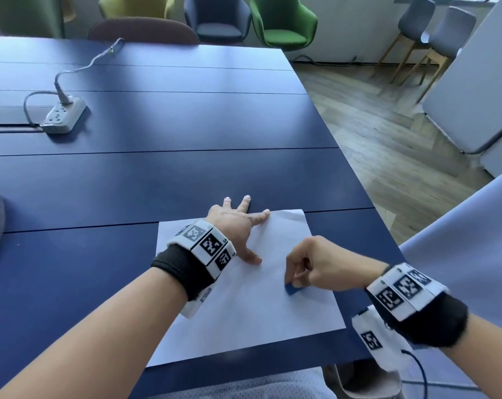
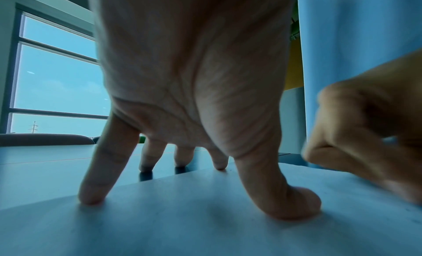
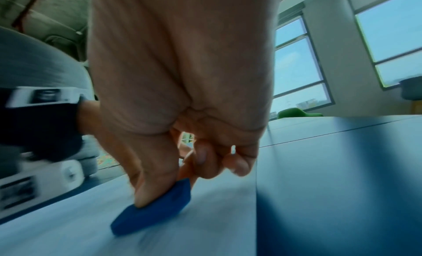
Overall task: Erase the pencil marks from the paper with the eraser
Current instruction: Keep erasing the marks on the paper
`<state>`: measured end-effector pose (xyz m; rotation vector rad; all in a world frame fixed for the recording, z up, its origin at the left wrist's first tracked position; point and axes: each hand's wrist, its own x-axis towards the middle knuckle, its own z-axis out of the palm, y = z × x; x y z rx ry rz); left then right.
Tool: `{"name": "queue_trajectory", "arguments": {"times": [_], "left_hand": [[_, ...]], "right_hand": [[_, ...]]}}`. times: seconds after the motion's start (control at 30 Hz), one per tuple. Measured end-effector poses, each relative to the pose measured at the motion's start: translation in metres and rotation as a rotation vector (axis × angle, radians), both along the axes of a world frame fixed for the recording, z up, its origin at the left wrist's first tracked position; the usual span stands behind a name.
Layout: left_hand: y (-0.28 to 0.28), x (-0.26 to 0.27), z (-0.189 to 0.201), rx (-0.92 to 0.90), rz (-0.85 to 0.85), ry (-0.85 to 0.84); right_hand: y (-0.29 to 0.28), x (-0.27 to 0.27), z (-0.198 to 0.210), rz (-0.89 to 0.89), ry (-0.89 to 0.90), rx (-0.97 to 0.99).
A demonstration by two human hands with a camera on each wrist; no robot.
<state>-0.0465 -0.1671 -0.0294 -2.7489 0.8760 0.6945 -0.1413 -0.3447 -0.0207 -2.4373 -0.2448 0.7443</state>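
Gripping hand: right hand [image 1: 320,266], fingers curled, thumb and fingertips pinching the blue eraser [image 1: 292,290]; in the right wrist view the thumb [image 3: 146,186] presses on the eraser's upper face
Eraser: tilted, its low end touching the paper [image 1: 244,306], on the right half of the sheet, nearer the sheet's right edge than its middle; blurred in the right wrist view
Bracing hand: left hand [image 1: 238,226], fingers straight and spread, holding nothing; thumb [image 2: 294,200] and little finger [image 2: 95,187] press on the paper, index tip at the sheet's far edge, two middle fingertips on the bare desk just past that edge
Hands apart: left hand on the far left part of the paper, right hand on its right part, a strip of bare sheet between them
Paper: white sheet lying flat, slightly turned, on the near part of the desk [image 1: 128,174]; pencil marks too faint to make out
Wrists: both carry black bands with white marker blocks [image 1: 206,244]
Power strip: white power strip [image 1: 64,115] with a plug and cable, far to the left of the paper, well apart from it
Chairs: green chair [image 1: 281,21] and others beyond the desk's far edge, far from the paper
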Motion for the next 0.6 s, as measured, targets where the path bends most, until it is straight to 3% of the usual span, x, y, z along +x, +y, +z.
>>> {"name": "queue_trajectory", "arguments": {"times": [0.3,0.37,0.5,0.6], "left_hand": [[0.001,0.001,0.000,-0.004,0.000,0.005],[0.001,0.001,-0.001,-0.007,-0.002,0.002],[0.000,0.001,0.000,0.006,-0.006,0.000],[0.000,0.001,-0.001,0.001,-0.007,0.000]], "right_hand": [[0.004,0.063,-0.010,-0.279,-0.249,0.094],[0.000,0.052,-0.011,-0.247,-0.201,0.101],[-0.001,0.036,-0.001,0.003,0.051,-0.005],[0.000,0.053,-0.002,-0.086,-0.113,-0.005]]}}
